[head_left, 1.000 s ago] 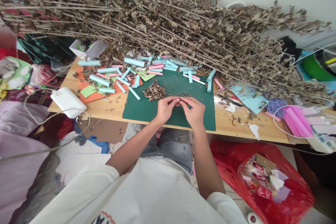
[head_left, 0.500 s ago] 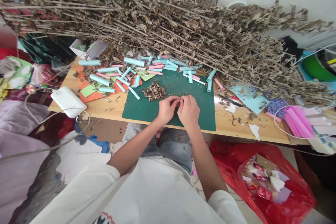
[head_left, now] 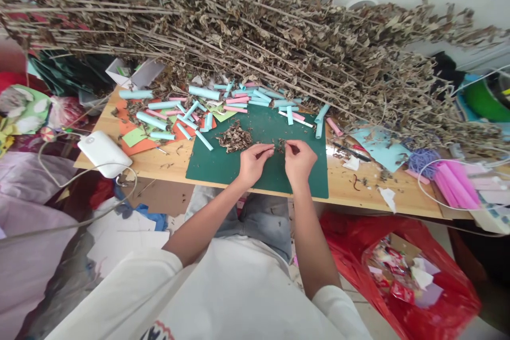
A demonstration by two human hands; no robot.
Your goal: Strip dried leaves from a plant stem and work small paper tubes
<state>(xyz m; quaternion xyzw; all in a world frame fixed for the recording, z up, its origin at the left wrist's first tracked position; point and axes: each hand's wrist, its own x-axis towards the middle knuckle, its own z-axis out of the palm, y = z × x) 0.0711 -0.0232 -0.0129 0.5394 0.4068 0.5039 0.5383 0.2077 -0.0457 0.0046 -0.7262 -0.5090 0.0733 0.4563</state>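
Above a dark green cutting mat [head_left: 231, 170], my left hand [head_left: 254, 163] is closed in a pinch, thumb against forefinger; whatever it holds is too small to make out. My right hand [head_left: 299, 163] also pinches, its fingertips at a few dry leaf bits [head_left: 280, 145] on the mat. A gap separates the two hands. To the left of my left hand lies a heap of crumbled dry leaves [head_left: 235, 137]. Rolled light-blue paper tubes [head_left: 204, 93] and thinner pink ones [head_left: 236, 100] are scattered along the mat's far edge.
A huge bundle of dried leafy stalks [head_left: 255, 37] spans the back. A white power bank [head_left: 104, 154] with a cable lies left on the wooden table [head_left: 167, 162]. On the right are a pen [head_left: 350, 152], blue paper [head_left: 380, 149] and pink paper [head_left: 456, 185]. Below hangs a red rubbish bag [head_left: 342, 239].
My hands were together at the fingertips and have come apart. The right hand has moved to the right; the left has hardly moved.
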